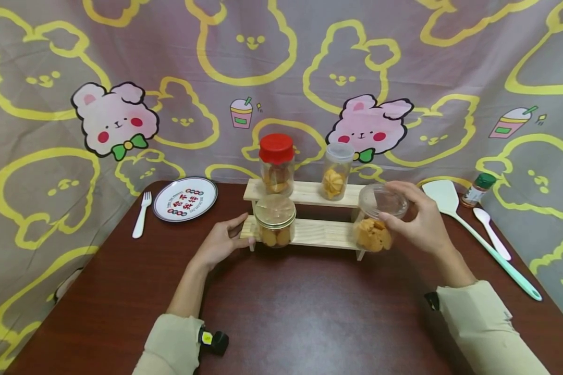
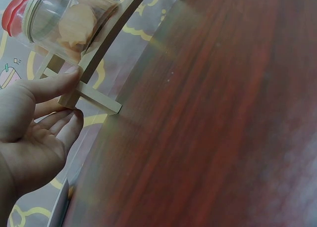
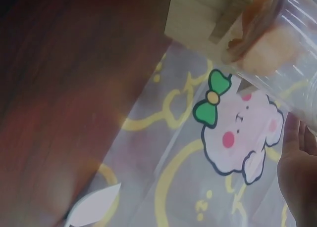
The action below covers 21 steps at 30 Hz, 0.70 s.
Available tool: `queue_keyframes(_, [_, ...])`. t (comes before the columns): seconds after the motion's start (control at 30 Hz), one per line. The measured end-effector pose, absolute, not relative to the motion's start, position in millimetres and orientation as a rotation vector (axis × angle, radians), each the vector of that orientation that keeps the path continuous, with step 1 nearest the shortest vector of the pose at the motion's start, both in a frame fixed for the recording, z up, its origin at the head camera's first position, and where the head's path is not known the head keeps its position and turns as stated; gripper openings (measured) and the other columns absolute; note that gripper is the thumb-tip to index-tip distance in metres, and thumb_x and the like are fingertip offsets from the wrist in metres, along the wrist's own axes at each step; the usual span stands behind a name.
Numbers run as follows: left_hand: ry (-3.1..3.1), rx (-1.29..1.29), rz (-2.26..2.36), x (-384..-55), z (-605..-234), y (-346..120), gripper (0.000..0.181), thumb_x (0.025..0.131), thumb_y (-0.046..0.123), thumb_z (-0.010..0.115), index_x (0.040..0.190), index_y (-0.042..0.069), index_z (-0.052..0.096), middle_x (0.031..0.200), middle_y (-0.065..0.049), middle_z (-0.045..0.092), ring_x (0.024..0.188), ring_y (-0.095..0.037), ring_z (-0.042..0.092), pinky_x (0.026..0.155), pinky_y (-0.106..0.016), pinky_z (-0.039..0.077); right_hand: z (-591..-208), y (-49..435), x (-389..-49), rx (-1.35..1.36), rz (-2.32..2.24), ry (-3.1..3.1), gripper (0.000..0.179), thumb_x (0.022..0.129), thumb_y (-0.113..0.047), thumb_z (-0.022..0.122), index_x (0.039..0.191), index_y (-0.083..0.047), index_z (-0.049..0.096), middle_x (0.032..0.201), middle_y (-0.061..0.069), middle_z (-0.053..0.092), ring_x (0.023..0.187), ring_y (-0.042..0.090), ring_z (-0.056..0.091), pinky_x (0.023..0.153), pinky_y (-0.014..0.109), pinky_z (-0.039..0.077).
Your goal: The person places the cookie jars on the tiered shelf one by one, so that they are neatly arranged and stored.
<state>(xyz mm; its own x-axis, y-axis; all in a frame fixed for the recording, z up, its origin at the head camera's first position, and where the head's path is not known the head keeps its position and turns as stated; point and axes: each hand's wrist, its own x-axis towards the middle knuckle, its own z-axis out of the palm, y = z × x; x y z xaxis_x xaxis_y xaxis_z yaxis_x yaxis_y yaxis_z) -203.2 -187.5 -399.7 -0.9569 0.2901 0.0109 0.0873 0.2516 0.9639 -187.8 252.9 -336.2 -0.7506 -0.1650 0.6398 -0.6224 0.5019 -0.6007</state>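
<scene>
A two-step wooden rack (image 1: 326, 233) stands at the back of the table. My left hand (image 1: 219, 242) pinches the left end of its lower step, thumb on top and fingers below, as the left wrist view shows. My right hand (image 1: 419, 219) grips a clear jar (image 1: 374, 234) of cookies near its clear lid, at the right end of the lower step. The jar's base overlaps the step's front edge in the head view. A gold-lidded jar (image 1: 275, 212) sits beside my left hand. On the upper step are a red-lidded jar (image 1: 277, 148) and a pale-lidded jar (image 1: 339, 174).
Left on the table lie a white fork (image 1: 142, 214) and a round plate (image 1: 185, 199) with red print. At right are a white spatula (image 1: 480, 239) with a green handle, a white spoon (image 1: 492, 234) and a green-capped bottle (image 1: 478, 190). A patterned cloth (image 1: 169, 52) hangs behind.
</scene>
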Motion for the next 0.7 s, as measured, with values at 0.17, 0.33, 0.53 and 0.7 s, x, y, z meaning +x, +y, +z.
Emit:
queue_keyframes(0.17, [2.344,0.363,1.794,-204.0,-399.4,-187.1,0.077,0.088,0.001,0.077,0.154,-0.005,0.036,0.158,-0.016,0.037,0.139,-0.031,0.043,0.107,-0.033,0.044,-336.6,246.2,-186.5,0.647,1.173,-2.269,0.064,0.071,0.003,0.086,0.131,-0.002,0.066,0.131,0.012,0.062,0.121,0.003,0.049,0.099,0.012,0.038])
queue_keyframes(0.33, [2.336,0.364,1.801,-204.9,-399.4,-187.2,0.078,0.088,0.001,0.077,0.154,-0.005,0.036,0.158,-0.016,0.037,0.139,-0.030,0.043,0.107,-0.033,0.044,-337.4,243.2,-187.5,0.661,1.177,-2.266,0.065,0.071,0.004,0.087,0.132,-0.005,0.066,0.132,0.009,0.061,0.123,0.004,0.050,0.101,0.013,0.039])
queue_keyframes(0.53, [2.334,0.360,1.798,-204.2,-398.4,-187.6,0.077,0.088,0.002,0.077,0.154,-0.005,0.035,0.158,-0.016,0.038,0.139,-0.031,0.043,0.107,-0.032,0.044,-340.5,237.5,-186.5,0.681,1.248,-2.240,0.069,0.069,0.008,0.087,0.134,-0.003,0.064,0.134,0.012,0.060,0.124,0.007,0.050,0.102,0.014,0.040])
queue_keyframes(0.7, [2.320,0.363,1.802,-204.4,-398.2,-188.1,0.077,0.088,0.001,0.076,0.154,-0.005,0.036,0.158,-0.017,0.037,0.139,-0.031,0.043,0.106,-0.032,0.045,-342.9,231.8,-186.6,0.723,1.313,-2.210,0.074,0.067,0.013,0.086,0.135,0.000,0.062,0.133,0.016,0.060,0.122,0.010,0.052,0.102,0.014,0.041])
